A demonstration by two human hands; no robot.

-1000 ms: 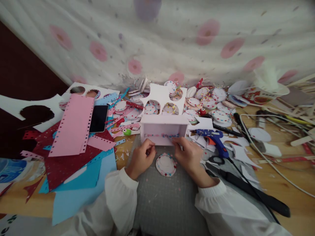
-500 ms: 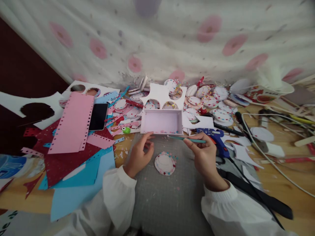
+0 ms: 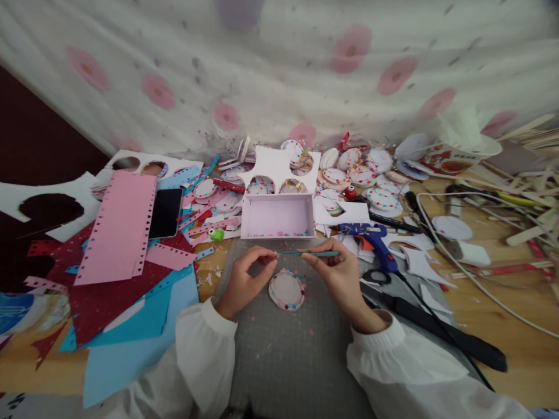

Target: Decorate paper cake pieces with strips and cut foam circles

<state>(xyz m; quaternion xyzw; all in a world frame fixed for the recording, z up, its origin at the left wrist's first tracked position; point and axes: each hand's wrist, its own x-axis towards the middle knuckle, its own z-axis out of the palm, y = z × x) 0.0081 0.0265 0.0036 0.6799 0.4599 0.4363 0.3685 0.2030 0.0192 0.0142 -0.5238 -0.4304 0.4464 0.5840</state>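
My right hand (image 3: 335, 270) pinches slim teal tweezers (image 3: 321, 254), held level with the tip pointing left. At that tip, the thumb and forefinger of my left hand (image 3: 250, 276) come together on something too small to make out. Below and between the hands, a round white paper disc (image 3: 287, 289) edged with red, pink and blue dots lies on the grey cutting mat (image 3: 301, 355). Just beyond my hands stands a shallow white box (image 3: 278, 216) with small coloured bits along its near inside edge.
Decorated discs (image 3: 360, 173) are heaped behind the box. Pink punched paper (image 3: 116, 227), a phone (image 3: 166, 213) and blue sheets (image 3: 117, 361) lie left. At right are a blue glue gun (image 3: 376, 244), its cord, a black strap-like object (image 3: 441, 326) and a paper tub (image 3: 463, 154).
Both hands have drawn nearer each other, the right moving left with the tweezers away from the box's edge. The tweezers' tip now meets the left fingertips. The view has shifted slightly.
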